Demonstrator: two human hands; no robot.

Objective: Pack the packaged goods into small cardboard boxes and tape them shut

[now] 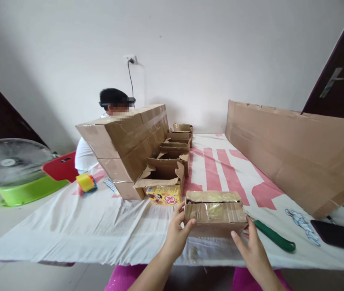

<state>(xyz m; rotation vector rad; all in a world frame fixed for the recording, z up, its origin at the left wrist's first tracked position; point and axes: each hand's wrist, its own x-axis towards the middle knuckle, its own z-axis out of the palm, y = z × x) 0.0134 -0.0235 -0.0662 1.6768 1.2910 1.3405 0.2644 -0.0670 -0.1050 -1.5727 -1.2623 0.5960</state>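
A small brown cardboard box (216, 224) rests at the near edge of the cloth-covered table, its top flaps folded in with a dark gap between them. My left hand (178, 228) grips its left end, the thumb on the near corner. Around the right end curls my right hand (251, 238), thumb toward the front face. Just beyond that hand lies a tool with a green handle (277, 235); its other end is mostly hidden. A yellow printed carton (164, 195) stands behind and left of the held box.
Open cardboard boxes (164, 171) line up along a wall of stacked cartons (135, 141). A tall cardboard panel (293, 149) stands right, near a black phone (338, 234). A tape roll (86, 183) lies left. Behind the cartons sits a person (85, 155); a fan (11, 161) is far left.
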